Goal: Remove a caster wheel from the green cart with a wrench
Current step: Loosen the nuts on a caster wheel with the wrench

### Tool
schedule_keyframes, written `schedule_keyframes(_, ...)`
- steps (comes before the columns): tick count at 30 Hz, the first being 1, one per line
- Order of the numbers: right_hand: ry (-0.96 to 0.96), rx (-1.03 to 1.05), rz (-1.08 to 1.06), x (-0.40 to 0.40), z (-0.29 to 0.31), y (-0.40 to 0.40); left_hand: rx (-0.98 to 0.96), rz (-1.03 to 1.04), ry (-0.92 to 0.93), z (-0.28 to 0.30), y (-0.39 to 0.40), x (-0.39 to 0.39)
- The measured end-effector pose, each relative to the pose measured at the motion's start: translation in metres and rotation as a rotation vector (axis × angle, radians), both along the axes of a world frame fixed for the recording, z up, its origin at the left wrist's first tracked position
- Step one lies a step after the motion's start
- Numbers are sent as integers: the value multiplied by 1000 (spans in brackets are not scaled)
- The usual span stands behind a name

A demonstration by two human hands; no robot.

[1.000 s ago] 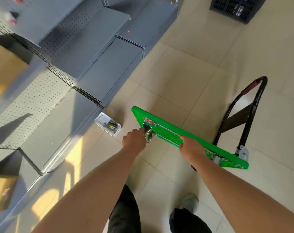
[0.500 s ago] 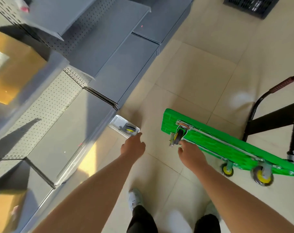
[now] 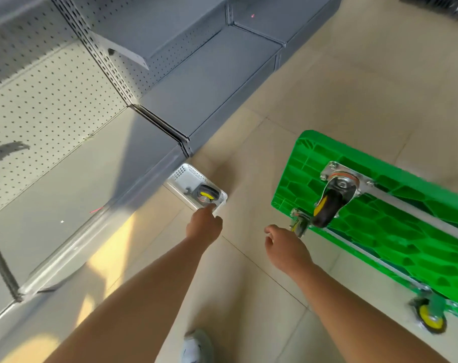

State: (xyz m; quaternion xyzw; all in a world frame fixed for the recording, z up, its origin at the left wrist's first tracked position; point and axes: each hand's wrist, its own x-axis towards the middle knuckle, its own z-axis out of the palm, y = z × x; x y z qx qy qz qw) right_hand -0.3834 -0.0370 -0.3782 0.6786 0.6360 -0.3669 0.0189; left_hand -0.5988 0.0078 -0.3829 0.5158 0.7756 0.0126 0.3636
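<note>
Probably a shop: gondola shelving [image 3: 170, 95], tiled floor [image 3: 327, 87]

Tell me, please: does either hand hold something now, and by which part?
Nothing is held. The left hand reaches toward the white tray; the right hand hangs beside the green cart.

Grey shelving [image 3: 201, 82] (pegboard-backed), sunlit beige tiled floor [image 3: 340, 82]

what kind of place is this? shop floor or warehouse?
Probably a shop or stockroom being fitted out. Grey metal shelving with pegboard backs stands bare, the floor is pale tile, and a green cart lies tipped with its wheels showing.
</note>
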Motion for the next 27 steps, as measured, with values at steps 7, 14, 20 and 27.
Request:
schedule_keyframes(7, 50, 119, 58, -27, -144, 39, 82, -131, 91, -156, 25, -5)
schedule_keyframes(14, 120, 207, 94, -44, -202, 54, 66, -212, 195, -219, 31, -4)
schedule_keyframes(20, 136, 248, 138, -49, -214, 52, 97, -146, 218, -223, 28, 3)
schedule_keyframes(27, 106, 197, 134, -41, -200, 52, -8, -222, 227, -213, 15, 12)
